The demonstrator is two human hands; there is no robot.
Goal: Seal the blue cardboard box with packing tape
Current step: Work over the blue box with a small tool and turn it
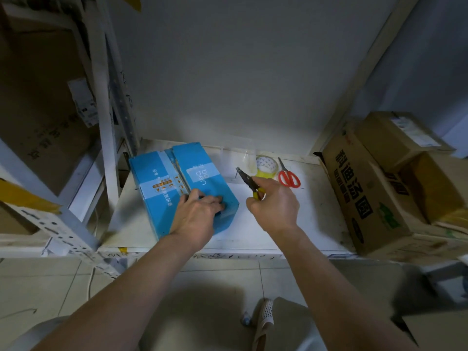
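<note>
Blue box (pixel 177 183) under my left hand (pixel 197 214).
Left fingers press flat; my right hand (pixel 272 206) grips small pliers (pixel 249 183) beside it.

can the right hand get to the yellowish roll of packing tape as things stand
Probably yes for reach: the yellowish roll of packing tape lies just beyond the right hand, nothing between. But that hand grips yellow-handled pliers, so it would likely need to put them down first.
</note>
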